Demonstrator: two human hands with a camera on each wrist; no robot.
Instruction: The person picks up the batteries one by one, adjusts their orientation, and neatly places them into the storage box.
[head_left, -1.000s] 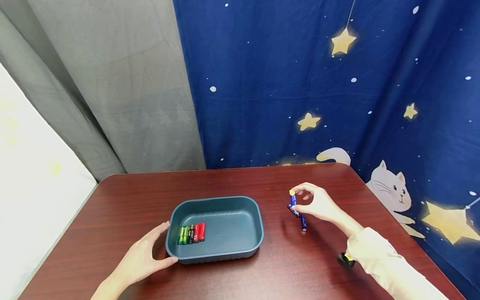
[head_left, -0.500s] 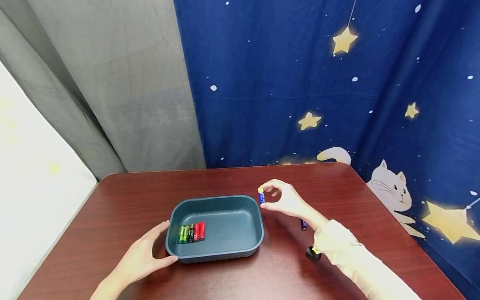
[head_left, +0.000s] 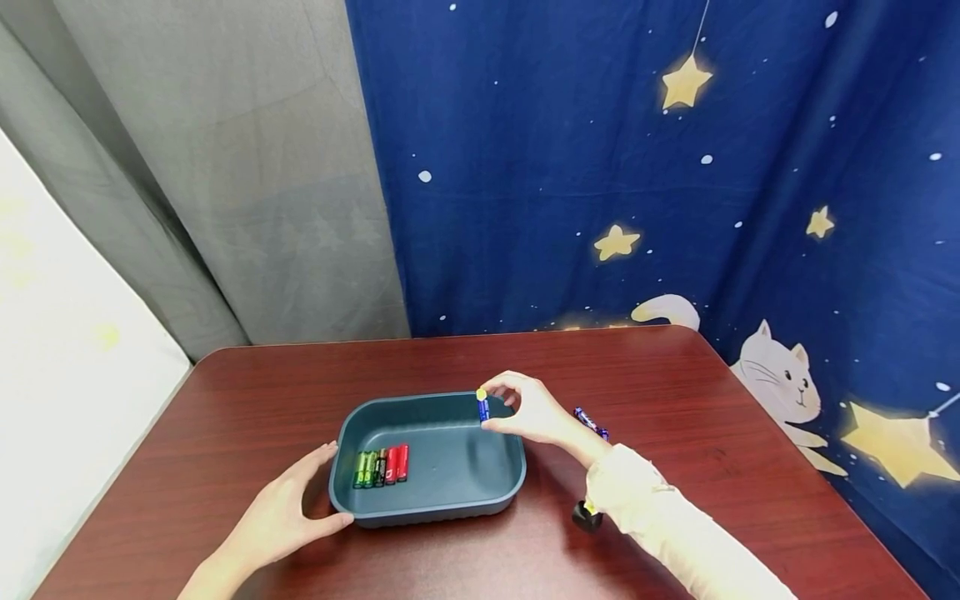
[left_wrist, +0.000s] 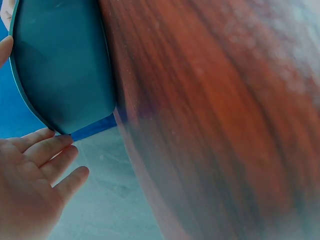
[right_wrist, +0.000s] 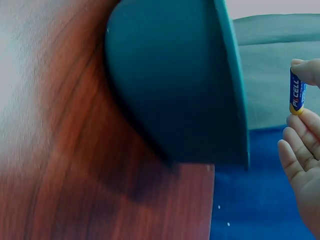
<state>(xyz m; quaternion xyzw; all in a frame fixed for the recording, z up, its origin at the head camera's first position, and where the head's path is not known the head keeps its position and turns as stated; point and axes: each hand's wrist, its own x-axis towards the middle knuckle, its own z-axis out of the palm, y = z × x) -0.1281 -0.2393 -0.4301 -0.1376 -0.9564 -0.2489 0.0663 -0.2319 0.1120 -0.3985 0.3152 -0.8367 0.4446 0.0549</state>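
Observation:
My right hand (head_left: pixel 528 410) pinches a blue battery (head_left: pixel 483 408) with a yellow end between thumb and fingertip, over the back right part of a dark teal tray (head_left: pixel 457 487). In the right wrist view the battery (right_wrist: pixel 297 92) shows PKCELL lettering, the other fingers spread below it. At the tray's left end my left hand (head_left: pixel 273 517) has its fingers and thumb extended, fingertips at the rim. Inside the tray at left lie green batteries (head_left: pixel 363 470), a black battery (head_left: pixel 380 467) and red batteries (head_left: pixel 397 463), side by side in a row.
More blue batteries (head_left: pixel 590 422) lie on the reddish-brown table (head_left: pixel 300 379) right of the tray, partly behind the right forearm. A grey curtain (head_left: pixel 300 208) and a blue starry curtain (head_left: pixel 525 208) hang behind the table. A white surface (head_left: pixel 67 350) borders the left.
My right hand has carried the blue battery leftward, from beside the other blue batteries to over the tray. The left hand stays at the tray's left end.

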